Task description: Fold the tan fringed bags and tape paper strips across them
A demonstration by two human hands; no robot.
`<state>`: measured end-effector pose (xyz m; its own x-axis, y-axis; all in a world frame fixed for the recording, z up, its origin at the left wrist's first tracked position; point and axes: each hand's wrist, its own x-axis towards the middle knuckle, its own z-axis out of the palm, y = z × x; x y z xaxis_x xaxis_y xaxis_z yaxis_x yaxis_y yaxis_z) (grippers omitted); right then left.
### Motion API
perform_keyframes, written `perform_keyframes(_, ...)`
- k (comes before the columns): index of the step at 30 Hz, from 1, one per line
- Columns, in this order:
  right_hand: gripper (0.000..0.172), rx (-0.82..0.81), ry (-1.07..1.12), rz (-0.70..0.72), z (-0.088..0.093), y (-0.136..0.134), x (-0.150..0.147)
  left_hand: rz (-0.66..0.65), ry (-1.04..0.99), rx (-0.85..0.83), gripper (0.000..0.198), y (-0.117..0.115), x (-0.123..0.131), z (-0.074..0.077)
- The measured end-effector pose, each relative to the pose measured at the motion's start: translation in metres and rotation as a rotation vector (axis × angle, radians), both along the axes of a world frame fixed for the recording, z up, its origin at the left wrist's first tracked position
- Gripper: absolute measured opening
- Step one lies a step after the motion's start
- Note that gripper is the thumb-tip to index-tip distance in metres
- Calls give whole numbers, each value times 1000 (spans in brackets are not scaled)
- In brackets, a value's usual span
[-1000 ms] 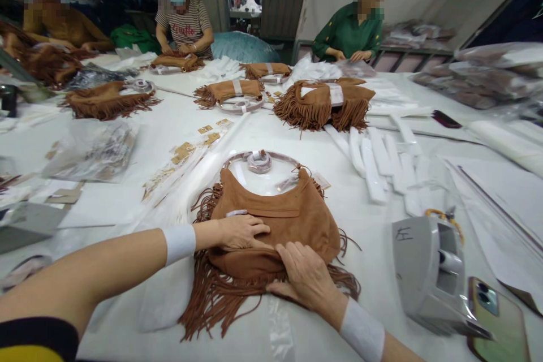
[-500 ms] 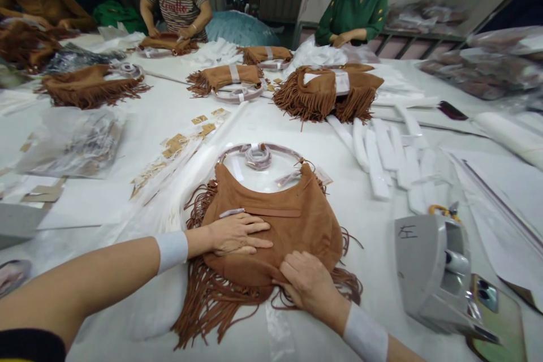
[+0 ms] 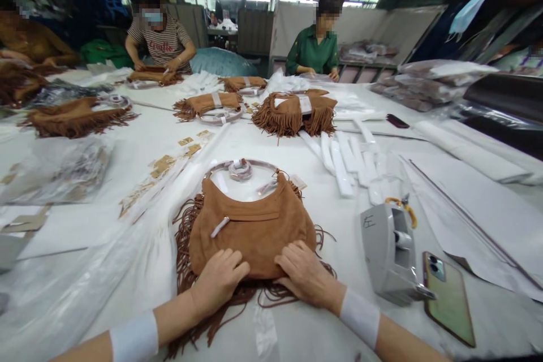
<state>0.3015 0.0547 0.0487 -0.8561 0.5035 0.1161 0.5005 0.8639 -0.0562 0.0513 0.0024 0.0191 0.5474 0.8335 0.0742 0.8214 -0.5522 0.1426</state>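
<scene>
Two hands grip the lower edge of the brown fringed bag, which lies flat on the bench, its handle pointing away from the person. Left hand: fingers curled nearly closed, holding the edge left of centre. Right hand: fingers curled over the edge right of centre, thumb low against it, little gap remaining. Change: the left hand has moved from lying spread on the front panel to the lower edge; the white-wrapped zip pull is now uncovered. Assessment: the work appears to have passed from pressing the panel to handling the bottom edge evenly from both sides.
</scene>
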Motion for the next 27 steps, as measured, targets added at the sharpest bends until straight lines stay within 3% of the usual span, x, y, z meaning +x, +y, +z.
perform_keyframes(4,13,92,17,30,12,4,29,-44,-33,119,15,0,-6,-12)
perform_keyframes(7,10,99,31,42,2,3,36,-70,-43,167,15,0,-11,-18)
perform_keyframes(9,19,76,46,63,-10,4,36,-99,-49,167,16,3,-15,-22)
perform_keyframes(13,26,-23,63,51,-22,14,31,-155,-44,27,19,17,-21,-23)
perform_keyframes(17,23,-251,-76,3,-7,23,24,-197,-42,-212,21,33,-22,-5)
perform_keyframes(21,45,-396,-216,-21,15,23,16,-223,67,-384,49,40,-16,25)
perform_keyframes(24,51,-460,-323,-17,29,22,7,-179,169,-462,59,39,-1,46)
perform_keyframes(27,54,-513,-426,-24,37,20,-3,-88,242,-462,76,33,25,55)
